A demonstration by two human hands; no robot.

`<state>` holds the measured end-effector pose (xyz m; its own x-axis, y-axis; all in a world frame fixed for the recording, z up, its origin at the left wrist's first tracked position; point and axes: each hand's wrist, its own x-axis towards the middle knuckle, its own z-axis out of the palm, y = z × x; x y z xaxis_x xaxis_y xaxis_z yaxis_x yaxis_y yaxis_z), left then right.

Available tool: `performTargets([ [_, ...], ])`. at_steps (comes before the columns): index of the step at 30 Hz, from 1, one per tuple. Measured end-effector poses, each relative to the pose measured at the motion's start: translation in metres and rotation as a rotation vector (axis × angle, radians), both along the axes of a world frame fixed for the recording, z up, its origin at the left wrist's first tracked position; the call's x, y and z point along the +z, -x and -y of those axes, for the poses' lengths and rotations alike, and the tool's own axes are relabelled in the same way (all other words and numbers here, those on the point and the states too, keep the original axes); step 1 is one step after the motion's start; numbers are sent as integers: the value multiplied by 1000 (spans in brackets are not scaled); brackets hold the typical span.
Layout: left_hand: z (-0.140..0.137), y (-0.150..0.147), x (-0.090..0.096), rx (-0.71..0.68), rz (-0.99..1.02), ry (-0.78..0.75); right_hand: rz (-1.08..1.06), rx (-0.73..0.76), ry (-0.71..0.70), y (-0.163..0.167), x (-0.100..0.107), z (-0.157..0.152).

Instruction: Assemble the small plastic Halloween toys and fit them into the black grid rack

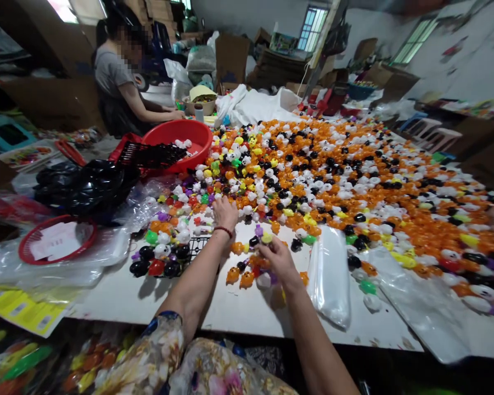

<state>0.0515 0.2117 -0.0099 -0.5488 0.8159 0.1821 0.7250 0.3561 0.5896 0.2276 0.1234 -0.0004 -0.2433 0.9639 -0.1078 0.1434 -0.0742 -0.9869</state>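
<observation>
My left hand (pixel 225 214), with a red bracelet at the wrist, reaches over the near edge of a pile of small plastic toys (pixel 308 164), fingers slightly spread. Whether its fingertips touch a toy is hidden. My right hand (pixel 278 259) pinches a small yellow toy (pixel 267 237), with a purple one (pixel 259 230) close against it. Below it on the table lie orange toys (pixel 247 280) and a few other colours. Left of my left forearm, a black grid rack (pixel 198 246) holds rows of toys, including black, red, white and green ones.
A stack of clear plastic bags (pixel 330 277) lies right of my right hand. At the left are a red basin (pixel 185 131), a red basket (pixel 27 249) with paper slips and a black plastic bag (pixel 84 186). Another person (pixel 117 82) sits across at the far left.
</observation>
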Motion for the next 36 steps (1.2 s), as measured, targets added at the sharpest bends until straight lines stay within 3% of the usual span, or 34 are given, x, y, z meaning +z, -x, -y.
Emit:
performTargets([
  [2,-14,-1,2,40,-20,50,-239,10,187,-12,-7,28],
  [4,-23,0,1,40,-23,87,-334,-7,314,-23,-16,53],
  [9,-24,6,-5,-2,-34,89,-287,-66,370,-38,-34,83],
  [12,-14,6,-3,-40,102,-73,-232,-37,292,-40,-34,84],
  [15,9,0,1,-207,474,-267,-145,-46,156,-39,-30,79],
  [17,33,-6,4,-352,755,-280,-93,-62,43,-38,-27,75],
  [20,76,-14,5,-541,1029,-163,-46,-89,-112,-35,-22,70],
  [22,105,-17,4,-604,1101,-74,-28,-115,-196,-34,-20,69],
  [27,152,-19,5,-595,1205,78,45,-178,-352,-30,-17,74],
  [36,168,-21,0,-675,1138,178,143,-64,-439,-30,-7,89],
])
